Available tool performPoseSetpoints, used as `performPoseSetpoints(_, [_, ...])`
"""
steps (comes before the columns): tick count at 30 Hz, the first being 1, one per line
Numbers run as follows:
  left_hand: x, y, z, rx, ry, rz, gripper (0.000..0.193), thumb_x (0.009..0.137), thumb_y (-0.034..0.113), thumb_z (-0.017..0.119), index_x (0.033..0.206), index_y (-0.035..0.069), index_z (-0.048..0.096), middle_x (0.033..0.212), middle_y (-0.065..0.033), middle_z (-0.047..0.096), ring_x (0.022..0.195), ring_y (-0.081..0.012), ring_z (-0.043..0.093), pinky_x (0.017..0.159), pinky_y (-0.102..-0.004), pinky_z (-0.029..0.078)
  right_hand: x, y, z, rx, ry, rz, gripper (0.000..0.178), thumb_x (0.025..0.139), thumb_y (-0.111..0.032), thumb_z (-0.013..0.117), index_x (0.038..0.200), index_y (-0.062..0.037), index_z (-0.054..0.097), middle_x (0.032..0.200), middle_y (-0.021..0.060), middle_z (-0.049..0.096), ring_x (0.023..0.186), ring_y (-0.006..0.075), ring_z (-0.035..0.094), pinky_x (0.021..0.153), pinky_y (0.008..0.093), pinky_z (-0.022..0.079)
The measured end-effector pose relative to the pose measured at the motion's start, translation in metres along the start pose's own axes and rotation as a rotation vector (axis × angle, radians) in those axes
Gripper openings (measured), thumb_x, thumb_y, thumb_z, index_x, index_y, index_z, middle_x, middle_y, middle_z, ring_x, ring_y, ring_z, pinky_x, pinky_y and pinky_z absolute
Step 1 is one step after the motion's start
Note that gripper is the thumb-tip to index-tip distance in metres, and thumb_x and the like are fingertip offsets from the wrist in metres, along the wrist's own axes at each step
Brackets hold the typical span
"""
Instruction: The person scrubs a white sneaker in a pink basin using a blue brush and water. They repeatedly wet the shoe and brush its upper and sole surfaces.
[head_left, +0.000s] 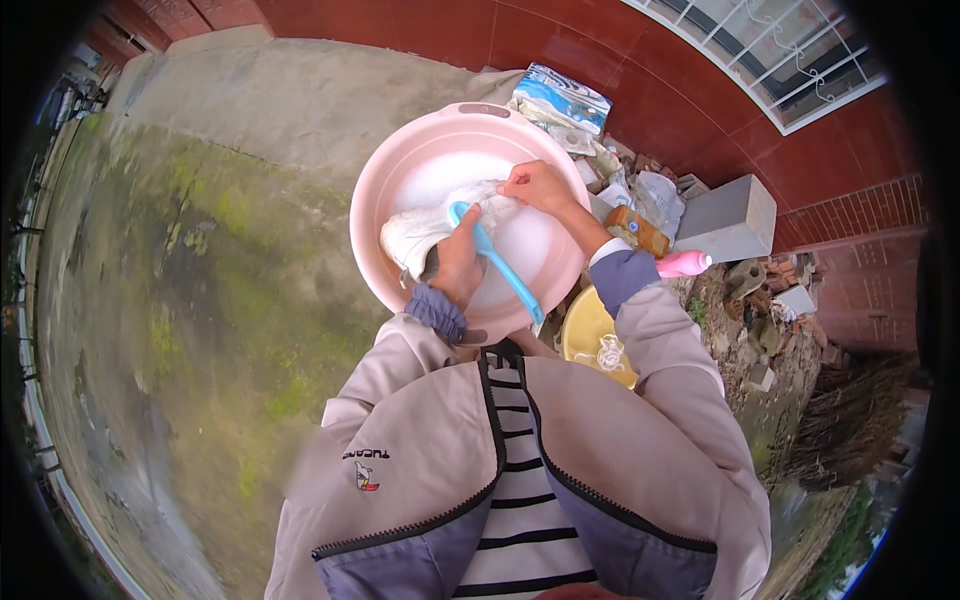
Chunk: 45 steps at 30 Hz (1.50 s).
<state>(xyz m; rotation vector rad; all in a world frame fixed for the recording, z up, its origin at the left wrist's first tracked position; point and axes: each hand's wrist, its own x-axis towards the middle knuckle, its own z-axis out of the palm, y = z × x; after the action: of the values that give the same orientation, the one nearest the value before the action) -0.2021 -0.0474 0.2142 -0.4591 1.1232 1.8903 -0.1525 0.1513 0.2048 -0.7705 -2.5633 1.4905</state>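
Observation:
A white shoe (415, 237) is held over a large pink basin (372, 190) that has white suds (440, 172) in it. My left hand (457, 268) is closed round the shoe near its dark opening. Under the left thumb lies a light blue brush (505, 275), its long handle slanting down toward the basin's near right rim; its bristles are hidden. At the shoe's right end, my right hand (540, 187) is closed in a pinch against the white surface. What sits between those fingertips is too small to make out.
Right of the pink basin stands a yellow basin (590, 330) with white laces (609, 353) in it. A pink bottle (684, 264), a grey block (735, 220), a brick (638, 230), a blue-and-white package (562, 98) and rubble lie along the red wall (680, 110). Mossy concrete (220, 270) extends left.

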Motion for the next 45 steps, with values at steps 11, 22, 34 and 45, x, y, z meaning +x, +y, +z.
performPoseSetpoints(11, [0.007, -0.002, -0.004, -0.012, -0.015, 0.001, 0.03, 0.089, 0.019, 0.076, 0.11, 0.003, 0.061, 0.095, -0.0039, 0.064, 0.08, -0.0163, 0.063, 0.071, -0.0326, 0.053, 0.008, 0.016, 0.012, 0.038, -0.018, -0.09, 0.021, 0.075, -0.029, 0.08, 0.077, -0.0081, 0.074, 0.069, 0.0071, 0.07, 0.064, 0.0157, 0.066, 0.062, 0.0331, 0.051])
performPoseSetpoints(22, [0.005, -0.002, -0.001, 0.014, 0.004, -0.005, 0.032, 0.09, 0.021, 0.075, 0.112, 0.002, 0.06, 0.097, -0.0046, 0.063, 0.084, -0.0168, 0.063, 0.074, -0.0324, 0.053, 0.001, 0.005, 0.005, -0.126, 0.051, -0.052, 0.023, 0.075, -0.028, 0.08, 0.077, -0.0065, 0.074, 0.072, 0.0088, 0.071, 0.067, 0.0198, 0.068, 0.066, 0.0344, 0.053])
performPoseSetpoints(34, [0.001, 0.0, 0.001, 0.0, -0.012, -0.01, 0.032, 0.091, 0.019, 0.074, 0.113, 0.001, 0.059, 0.1, -0.0065, 0.065, 0.086, -0.019, 0.064, 0.077, -0.034, 0.054, -0.002, -0.005, 0.013, -0.063, 0.072, -0.204, 0.021, 0.083, -0.019, 0.079, 0.072, -0.0037, 0.069, 0.06, 0.0005, 0.062, 0.054, 0.0071, 0.053, 0.051, 0.0264, 0.042])
performPoseSetpoints(45, [0.0, 0.001, 0.003, -0.006, -0.027, -0.001, 0.032, 0.091, 0.019, 0.074, 0.113, 0.0, 0.059, 0.1, -0.0075, 0.065, 0.085, -0.0191, 0.065, 0.076, -0.0343, 0.055, 0.009, 0.0, 0.009, 0.094, -0.047, -0.085, 0.018, 0.082, -0.014, 0.079, 0.072, -0.0034, 0.068, 0.061, -0.0002, 0.061, 0.054, 0.0066, 0.054, 0.049, 0.0245, 0.042])
